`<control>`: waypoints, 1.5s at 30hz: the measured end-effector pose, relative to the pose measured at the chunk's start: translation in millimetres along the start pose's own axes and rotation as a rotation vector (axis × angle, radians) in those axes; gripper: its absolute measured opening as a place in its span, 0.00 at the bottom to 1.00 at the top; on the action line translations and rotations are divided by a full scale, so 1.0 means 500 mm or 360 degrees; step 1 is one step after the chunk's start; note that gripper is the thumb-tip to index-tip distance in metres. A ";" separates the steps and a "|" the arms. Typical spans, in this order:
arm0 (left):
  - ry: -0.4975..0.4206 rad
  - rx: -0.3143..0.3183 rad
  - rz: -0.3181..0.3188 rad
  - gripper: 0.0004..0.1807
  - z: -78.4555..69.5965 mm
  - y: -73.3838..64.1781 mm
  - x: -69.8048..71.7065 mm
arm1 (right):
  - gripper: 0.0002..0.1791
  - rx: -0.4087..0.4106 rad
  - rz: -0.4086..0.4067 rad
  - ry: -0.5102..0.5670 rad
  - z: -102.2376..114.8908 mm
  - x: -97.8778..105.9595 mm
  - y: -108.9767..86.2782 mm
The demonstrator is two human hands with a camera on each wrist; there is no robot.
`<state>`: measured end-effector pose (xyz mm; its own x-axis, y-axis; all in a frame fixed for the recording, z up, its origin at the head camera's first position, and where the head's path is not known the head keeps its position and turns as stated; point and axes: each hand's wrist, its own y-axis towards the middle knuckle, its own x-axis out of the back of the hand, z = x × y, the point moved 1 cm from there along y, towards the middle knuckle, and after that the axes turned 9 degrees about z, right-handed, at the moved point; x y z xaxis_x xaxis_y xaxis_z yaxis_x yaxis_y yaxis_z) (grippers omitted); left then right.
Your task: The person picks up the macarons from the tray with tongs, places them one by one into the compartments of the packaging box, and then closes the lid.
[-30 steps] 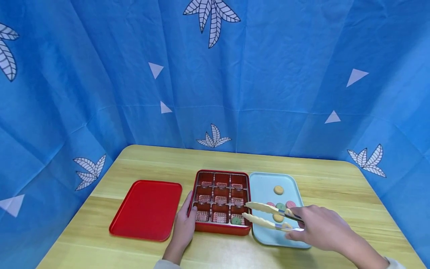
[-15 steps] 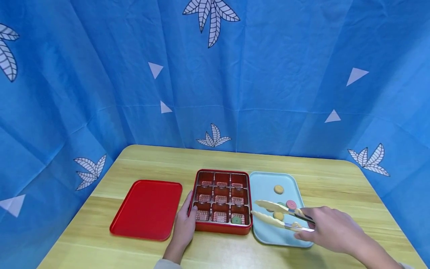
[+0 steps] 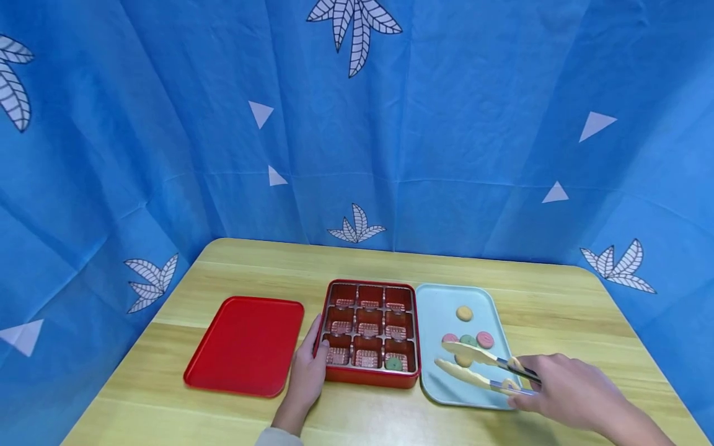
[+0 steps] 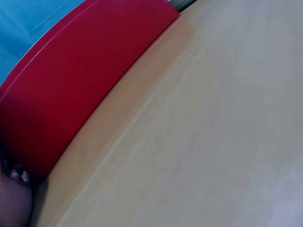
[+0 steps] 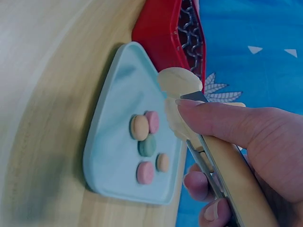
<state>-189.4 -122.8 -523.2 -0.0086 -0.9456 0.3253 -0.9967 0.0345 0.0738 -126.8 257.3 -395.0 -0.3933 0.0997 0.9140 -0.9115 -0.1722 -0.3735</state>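
My left hand [image 3: 307, 371] holds the left side of a red box [image 3: 368, 376], its thumb at the rim. A clear insert [image 3: 369, 337] divides the box into several compartments. One green macaron [image 3: 393, 363] lies in the front right compartment. My right hand [image 3: 574, 390] grips a pair of tongs [image 3: 480, 355], thumb on one arm and fingers round the other. The cream tips stand apart with nothing between them, over a light-blue tray [image 3: 446, 303]. Pink [image 5: 145, 172], tan [image 5: 139, 127] and green macarons [image 5: 147, 145] lie on that tray, partly covered by the tongs in the head view.
A flat red tray [image 3: 245, 347] lies to the left of the box. The blue tray stands close against the box's right side. Behind the wooden table [image 3: 268, 257] hangs a blue curtain [image 3: 446, 124] with leaf patterns.
My right hand has drawn the tongs to the right, from the box's edge to over the blue tray. The left hand stays on the box, and the green macaron stays in its compartment.
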 end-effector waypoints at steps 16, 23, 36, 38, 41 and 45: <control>0.0020 -0.0001 -0.0028 0.29 -0.002 -0.002 -0.002 | 0.24 -0.0146 0.0114 0.0061 -0.043 -0.015 0.001; 0.0000 0.0021 -0.0009 0.29 -0.002 0.000 -0.002 | 0.23 -0.0178 0.0125 0.0062 -0.050 -0.015 -0.005; 0.0008 0.0020 0.0003 0.29 -0.003 -0.001 -0.001 | 0.23 -0.0195 0.0100 0.0023 -0.063 -0.026 -0.006; 0.0009 0.0016 0.0005 0.30 -0.002 -0.001 -0.002 | 0.23 -0.0196 0.0097 0.0020 -0.063 -0.028 -0.006; 0.0002 0.0009 0.0009 0.30 -0.001 -0.001 -0.001 | 0.23 -0.0199 0.0095 0.0018 -0.064 -0.030 -0.006; 0.0008 0.0007 0.0001 0.30 -0.002 -0.001 0.000 | 0.22 -0.0199 0.0109 0.0034 -0.064 -0.032 -0.003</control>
<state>-189.0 -122.6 -522.3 -0.0091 -0.9439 0.3301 -0.9970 0.0338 0.0692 -123.0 287.5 -414.0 -0.4562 0.1129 0.8827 -0.8899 -0.0558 -0.4528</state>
